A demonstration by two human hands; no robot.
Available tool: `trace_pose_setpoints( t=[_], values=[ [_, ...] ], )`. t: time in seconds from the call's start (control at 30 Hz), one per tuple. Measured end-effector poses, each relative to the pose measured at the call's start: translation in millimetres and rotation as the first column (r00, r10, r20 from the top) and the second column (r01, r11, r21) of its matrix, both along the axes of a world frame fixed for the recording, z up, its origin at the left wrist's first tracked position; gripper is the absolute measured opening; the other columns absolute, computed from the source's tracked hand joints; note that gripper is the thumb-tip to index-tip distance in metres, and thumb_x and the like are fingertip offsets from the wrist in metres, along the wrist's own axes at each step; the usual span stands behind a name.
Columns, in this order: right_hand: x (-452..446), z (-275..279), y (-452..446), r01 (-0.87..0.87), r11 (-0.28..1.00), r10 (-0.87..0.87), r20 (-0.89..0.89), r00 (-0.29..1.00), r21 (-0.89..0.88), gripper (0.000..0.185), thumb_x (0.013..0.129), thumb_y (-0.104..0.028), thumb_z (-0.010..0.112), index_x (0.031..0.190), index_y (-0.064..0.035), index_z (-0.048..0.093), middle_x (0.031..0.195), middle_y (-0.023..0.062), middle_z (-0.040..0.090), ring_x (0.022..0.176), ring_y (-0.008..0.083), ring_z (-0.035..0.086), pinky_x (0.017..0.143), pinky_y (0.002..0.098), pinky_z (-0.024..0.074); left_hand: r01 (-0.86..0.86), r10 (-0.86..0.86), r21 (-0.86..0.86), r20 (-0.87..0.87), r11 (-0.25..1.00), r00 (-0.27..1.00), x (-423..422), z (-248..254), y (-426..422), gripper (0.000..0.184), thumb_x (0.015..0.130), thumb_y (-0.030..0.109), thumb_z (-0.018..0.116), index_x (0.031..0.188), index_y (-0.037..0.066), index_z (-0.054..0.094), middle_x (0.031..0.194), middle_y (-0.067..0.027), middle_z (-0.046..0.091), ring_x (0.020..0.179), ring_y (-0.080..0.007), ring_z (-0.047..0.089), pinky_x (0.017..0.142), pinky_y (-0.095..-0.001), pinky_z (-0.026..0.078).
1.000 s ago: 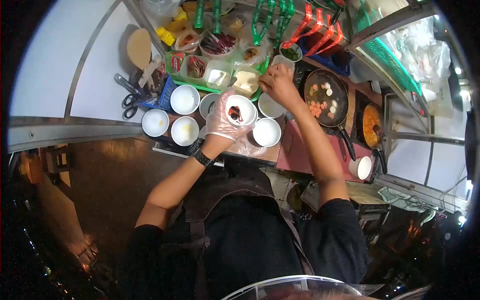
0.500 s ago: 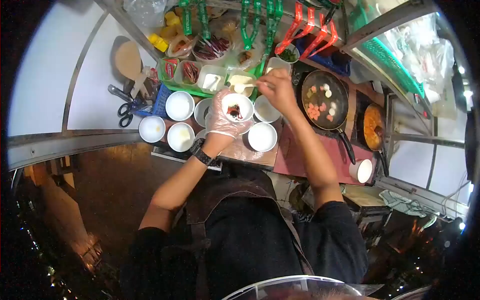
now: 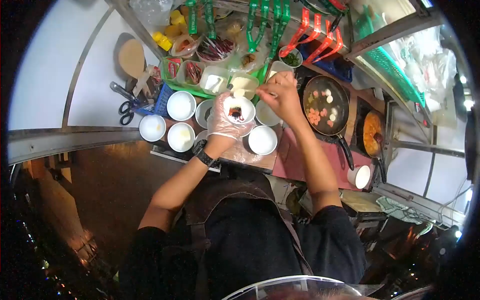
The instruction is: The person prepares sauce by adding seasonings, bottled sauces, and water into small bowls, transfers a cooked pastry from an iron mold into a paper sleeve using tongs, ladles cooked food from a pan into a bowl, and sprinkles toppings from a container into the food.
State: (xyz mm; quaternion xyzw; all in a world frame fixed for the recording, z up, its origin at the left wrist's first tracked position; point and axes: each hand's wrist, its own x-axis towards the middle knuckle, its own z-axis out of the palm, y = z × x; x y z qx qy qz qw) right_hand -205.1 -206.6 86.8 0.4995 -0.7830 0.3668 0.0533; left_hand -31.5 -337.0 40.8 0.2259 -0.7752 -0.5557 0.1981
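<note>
Nearest is a dark apron (image 3: 235, 190) over black clothes; beyond it, a watch (image 3: 204, 158) circles the left wrist. The left hand (image 3: 221, 122), in a clear glove, is curled round a white bowl (image 3: 248, 105), holding it up above the counter with its mouth turned towards the wearer. Some of its fingers are hidden behind the bowl. Dark sauce (image 3: 235, 113) lies inside. The right hand (image 3: 280, 95), bare, is just beyond and to the right, its fingers pinched narrow on a spoon (image 3: 240, 93), whose pale head is at the bowl's far rim.

More white bowls (image 3: 263, 140) stand on the counter either side of the held one. To the right lie a red mat (image 3: 295, 160) and, tipped on its side, a white cup (image 3: 358, 177). Farther off, a black pan (image 3: 342, 102) contains orange and white pieces; right of it, a smaller pan (image 3: 359, 131) has orange food.

Beyond the left hand, tubs (image 3: 214, 84) line a green tray (image 3: 200, 93), with a blue basket (image 3: 163, 100) at its left. At the back hang green straps (image 3: 277, 27) and red straps (image 3: 314, 34).
</note>
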Motion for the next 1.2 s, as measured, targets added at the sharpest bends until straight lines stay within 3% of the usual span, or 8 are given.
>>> trace_pose_setpoints(
  t=[0.13,0.17,0.3,0.4,0.53,0.8,1.0,1.2],
  values=[
    [0,-9,-13,0.065,0.997,-0.054,-0.276,0.96,0.03,0.013,0.073,-0.019,0.084,0.083,-0.0138,0.077,0.084,0.0003,0.059,0.101,0.0252,0.054,0.087,0.0418,0.0386,-0.074,0.059,-0.16,-0.097,0.984,0.994,-2,-22,-2,0.098,0.061,0.028,0.094,0.141,0.013,0.04,0.121,-0.0129,0.062,0.106,-0.0277,0.066,0.091,-0.0399,0.055],
    [-6,-22,-13,0.033,0.993,-0.005,-0.242,0.97,0.112,0.015,0.071,-0.018,0.083,0.082,-0.0127,0.076,0.089,0.0006,0.062,0.103,0.0272,0.055,0.088,0.0444,0.0404,0.026,-0.026,0.001,-0.011,1.0,1.0,0,-12,-2,0.104,0.063,0.011,0.095,0.145,0.005,0.031,0.136,-0.0135,0.052,0.124,-0.0238,0.055,0.107,-0.0377,0.047],
    [-23,-53,-9,0.038,0.999,-0.038,0.005,0.999,-0.028,0.011,0.075,-0.016,0.082,0.084,-0.0115,0.077,0.084,0.0027,0.061,0.101,0.0272,0.055,0.09,0.0423,0.0386,0.042,-0.038,0.029,-0.131,0.999,0.991,1,-19,-3,0.104,0.062,0.022,0.096,0.143,0.007,0.034,0.133,-0.014,0.052,0.119,-0.0255,0.057,0.1,-0.0391,0.049],
    [-5,2,1,0.023,1.0,-0.023,0.012,1.0,0.008,0.012,0.075,-0.017,0.082,0.085,-0.0114,0.078,0.083,0.0026,0.06,0.1,0.0267,0.055,0.09,0.0427,0.038,0.02,-0.019,0.008,-0.121,1.0,0.992,1,-18,-3,0.105,0.062,0.02,0.096,0.145,0.007,0.033,0.133,-0.014,0.052,0.118,-0.0262,0.058,0.101,-0.0391,0.049],
    [-1,-12,-10,0.095,0.994,-0.076,-0.269,0.96,0.059,0.012,0.074,-0.017,0.083,0.082,-0.0105,0.076,0.081,0.0014,0.059,0.099,0.0261,0.054,0.088,0.0426,0.0383,-0.005,-0.001,-0.074,-0.084,0.997,0.996,2,-12,-2,0.107,0.062,0.019,0.096,0.146,0.007,0.031,0.134,-0.014,0.052,0.119,-0.0271,0.058,0.102,-0.0392,0.049],
    [-3,1,0,-0.027,0.999,0.027,0.009,1.0,0.028,0.013,0.076,-0.019,0.082,0.087,-0.0129,0.079,0.084,0.0013,0.06,0.1,0.0263,0.054,0.088,0.0432,0.0384,0.008,-0.01,-0.034,-0.064,0.999,0.998,3,-3,-3,0.105,0.062,0.019,0.095,0.145,0.006,0.033,0.135,-0.0146,0.052,0.12,-0.0264,0.058,0.101,-0.0392,0.05],
    [-9,-30,-15,0.054,0.994,-0.027,-0.277,0.961,0.09,0.014,0.076,-0.017,0.083,0.089,-0.0134,0.079,0.086,-0.0003,0.061,0.1,0.0256,0.054,0.088,0.042,0.0385,-0.029,0.025,-0.027,-0.138,0.999,0.99,1,-19,-2,0.106,0.06,0.025,0.096,0.145,0.008,0.036,0.133,-0.0153,0.057,0.117,-0.0291,0.06,0.1,-0.041,0.05],
    [-12,-16,-1,-0.014,0.998,0.024,0.163,0.986,-0.059,0.011,0.079,-0.016,0.081,0.088,-0.0115,0.078,0.082,0.001,0.061,0.097,0.025,0.054,0.087,0.0393,0.0386,-0.025,0.021,-0.031,-0.114,0.999,0.993,1,-27,-2,0.105,0.06,0.024,0.096,0.144,0.008,0.036,0.133,-0.0153,0.056,0.115,-0.0287,0.062,0.097,-0.0413,0.051]
  ],
)
